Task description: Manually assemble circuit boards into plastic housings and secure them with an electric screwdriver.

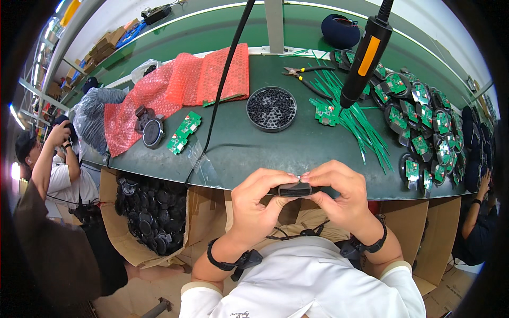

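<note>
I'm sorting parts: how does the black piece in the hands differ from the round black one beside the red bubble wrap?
The held piece is pinched between the left hand and right hand; the round piece rests on the table. The held piece shows a narrow, elongated side; the round piece shows a circular face with a pale rim. Both look black.

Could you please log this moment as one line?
left hand: holding black part; right hand: holding same part; on table: round dish, green strips, pliers

Both hands (255, 200) pinch a small black part (295, 189) near the edge of a green table (249, 156).
</note>
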Motion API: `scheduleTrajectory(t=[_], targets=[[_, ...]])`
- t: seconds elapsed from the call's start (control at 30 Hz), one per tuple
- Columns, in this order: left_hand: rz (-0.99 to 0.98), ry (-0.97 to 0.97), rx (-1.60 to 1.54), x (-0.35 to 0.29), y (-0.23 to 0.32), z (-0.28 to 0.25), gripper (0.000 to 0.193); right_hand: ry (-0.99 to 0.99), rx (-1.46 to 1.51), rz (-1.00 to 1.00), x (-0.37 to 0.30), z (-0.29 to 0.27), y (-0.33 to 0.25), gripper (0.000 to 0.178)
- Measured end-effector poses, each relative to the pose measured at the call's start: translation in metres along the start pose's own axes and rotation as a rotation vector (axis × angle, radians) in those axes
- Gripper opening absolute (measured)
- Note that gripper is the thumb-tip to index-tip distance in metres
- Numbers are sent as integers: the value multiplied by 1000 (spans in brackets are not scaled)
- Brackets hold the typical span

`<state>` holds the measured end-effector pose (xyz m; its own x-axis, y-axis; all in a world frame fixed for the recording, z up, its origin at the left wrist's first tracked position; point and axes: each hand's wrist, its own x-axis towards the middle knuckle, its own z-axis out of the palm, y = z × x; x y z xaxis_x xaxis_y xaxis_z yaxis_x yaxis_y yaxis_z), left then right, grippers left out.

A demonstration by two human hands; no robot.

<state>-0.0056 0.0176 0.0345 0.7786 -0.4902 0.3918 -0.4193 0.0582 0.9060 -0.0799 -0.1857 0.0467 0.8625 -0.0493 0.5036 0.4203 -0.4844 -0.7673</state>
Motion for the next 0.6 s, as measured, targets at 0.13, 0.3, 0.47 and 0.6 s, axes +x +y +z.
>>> scheduleTrajectory(t=[0.13,0.3,0.47,0.6], targets=[[-22,-55,26,3,5,-6,31,-8,-3,37,0,-1,-2,28],[-14,-55,67,4,7,-10,34,0,-20,-4,0,-1,-1,28],[-2,-51,69,1,5,-9,33,-4,-21,-1,0,1,-1,29],[-22,-44,0,0,2,-10,33,-1,-23,-26,0,2,0,29]])
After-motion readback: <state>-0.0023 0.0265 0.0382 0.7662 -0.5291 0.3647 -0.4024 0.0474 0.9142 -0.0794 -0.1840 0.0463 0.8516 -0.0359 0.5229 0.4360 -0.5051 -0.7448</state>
